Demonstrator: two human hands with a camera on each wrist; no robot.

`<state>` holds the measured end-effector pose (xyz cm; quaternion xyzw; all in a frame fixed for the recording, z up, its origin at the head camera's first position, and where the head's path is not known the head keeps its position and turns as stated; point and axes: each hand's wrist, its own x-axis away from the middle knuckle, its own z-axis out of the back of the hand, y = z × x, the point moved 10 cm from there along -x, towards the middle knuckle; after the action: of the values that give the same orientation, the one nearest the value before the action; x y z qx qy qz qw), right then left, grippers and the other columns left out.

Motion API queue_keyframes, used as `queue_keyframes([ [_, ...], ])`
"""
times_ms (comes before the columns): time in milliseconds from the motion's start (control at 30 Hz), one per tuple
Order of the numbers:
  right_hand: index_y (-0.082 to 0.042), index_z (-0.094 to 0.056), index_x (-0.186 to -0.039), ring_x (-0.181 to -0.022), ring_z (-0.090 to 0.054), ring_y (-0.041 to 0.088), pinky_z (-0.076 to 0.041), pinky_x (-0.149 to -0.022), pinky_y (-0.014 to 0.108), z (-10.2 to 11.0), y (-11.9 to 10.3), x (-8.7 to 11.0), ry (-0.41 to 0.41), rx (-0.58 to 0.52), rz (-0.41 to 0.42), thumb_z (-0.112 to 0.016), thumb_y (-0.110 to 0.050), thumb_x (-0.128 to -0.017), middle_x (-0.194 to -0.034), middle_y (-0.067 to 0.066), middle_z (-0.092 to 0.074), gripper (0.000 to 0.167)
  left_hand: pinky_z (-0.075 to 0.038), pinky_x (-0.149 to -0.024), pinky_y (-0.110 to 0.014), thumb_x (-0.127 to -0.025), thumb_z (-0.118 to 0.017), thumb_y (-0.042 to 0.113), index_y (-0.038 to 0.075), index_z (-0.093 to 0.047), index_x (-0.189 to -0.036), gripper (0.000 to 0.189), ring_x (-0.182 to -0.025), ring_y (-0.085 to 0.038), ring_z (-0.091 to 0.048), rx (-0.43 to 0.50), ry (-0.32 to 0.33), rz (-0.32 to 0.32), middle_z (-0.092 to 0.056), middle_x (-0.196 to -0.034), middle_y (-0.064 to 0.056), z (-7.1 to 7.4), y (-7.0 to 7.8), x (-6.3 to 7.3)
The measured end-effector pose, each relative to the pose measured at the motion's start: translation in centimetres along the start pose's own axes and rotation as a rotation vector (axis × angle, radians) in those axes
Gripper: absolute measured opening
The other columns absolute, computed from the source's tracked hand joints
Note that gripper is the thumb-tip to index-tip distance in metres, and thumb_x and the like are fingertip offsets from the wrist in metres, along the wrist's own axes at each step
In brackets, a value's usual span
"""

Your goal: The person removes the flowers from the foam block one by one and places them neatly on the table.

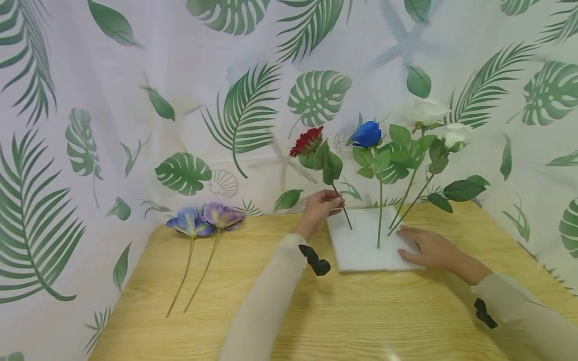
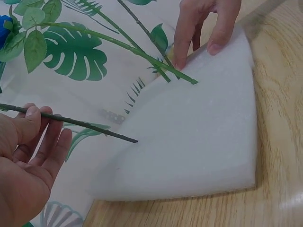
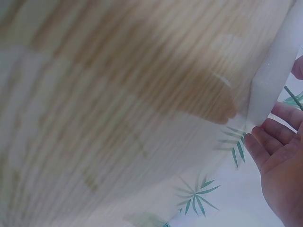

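My left hand [image 1: 319,208] pinches the dark stem of a red gerbera-like flower [image 1: 308,141] between thumb and fingers. In the left wrist view the lower end of this stem [image 2: 106,131] meets the top of a white foam block [image 2: 199,132], tilted. My right hand [image 1: 431,249] rests at the block's right edge, thumb on top, its fingers fairly straight along the side [image 3: 258,146]. A blue rose [image 1: 367,134] stands upright in the foam. Two white roses [image 1: 426,111] lean to the right, their stems reaching the foam near my right fingertips.
Two blue and purple flowers [image 1: 191,223] lie on the wooden table [image 1: 361,311] at the left, stems toward the front. A leaf-printed white cloth [image 1: 180,100] hangs behind and beside the table. Leaves on the white roses' stems spread out over the right side.
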<state>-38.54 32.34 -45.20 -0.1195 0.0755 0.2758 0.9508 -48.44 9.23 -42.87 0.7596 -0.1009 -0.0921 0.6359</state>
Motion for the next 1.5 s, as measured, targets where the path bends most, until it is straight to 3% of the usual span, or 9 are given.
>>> queue_keyframes([
  [400, 0.006, -0.065, -0.130, -0.123, -0.060, 0.049, -0.053, -0.099, 0.060, 0.12, 0.24, 0.08, 0.026, 0.024, 0.011, -0.074, -0.031, -0.091, -0.135, 0.032, -0.061, 0.054, -0.060, -0.098, -0.038, -0.100, -0.060, -0.001, -0.004, -0.063, -0.111, 0.011, -0.099, -0.020, -0.069, 0.012, 0.025, -0.002, -0.068, -0.102, -0.011, 0.05, -0.41, -0.08],
  [900, 0.005, -0.064, -0.132, -0.124, -0.059, 0.050, -0.053, -0.099, 0.060, -0.02, 0.00, 0.00, -0.002, 0.024, -0.002, -0.073, -0.032, -0.093, -0.138, 0.032, -0.059, 0.055, -0.062, -0.094, -0.034, -0.100, -0.061, 0.000, -0.001, -0.062, -0.108, 0.008, -0.102, -0.024, -0.070, 0.022, 0.053, -0.017, -0.069, -0.106, -0.014, 0.51, -0.64, -0.32],
  [1233, 0.006, -0.063, -0.133, -0.125, -0.059, 0.050, -0.053, -0.100, 0.060, 0.10, -0.24, -0.15, -0.008, 0.021, 0.002, -0.072, -0.031, -0.093, -0.138, 0.033, -0.059, 0.055, -0.062, -0.093, -0.033, -0.101, -0.059, -0.001, 0.001, -0.061, -0.107, 0.007, -0.097, -0.019, -0.070, 0.023, 0.060, -0.033, -0.069, -0.103, -0.011, 0.68, -0.22, -0.04],
  [1500, 0.007, -0.064, -0.132, -0.123, -0.060, 0.050, -0.053, -0.099, 0.060, 0.17, -0.42, -0.11, 0.001, 0.019, 0.013, -0.073, -0.030, -0.092, -0.136, 0.033, -0.060, 0.055, -0.060, -0.097, -0.038, -0.101, -0.057, -0.003, 0.001, -0.060, -0.106, 0.007, -0.096, -0.017, -0.069, 0.031, 0.049, -0.033, -0.067, -0.100, -0.008, 0.62, -0.20, 0.14],
])
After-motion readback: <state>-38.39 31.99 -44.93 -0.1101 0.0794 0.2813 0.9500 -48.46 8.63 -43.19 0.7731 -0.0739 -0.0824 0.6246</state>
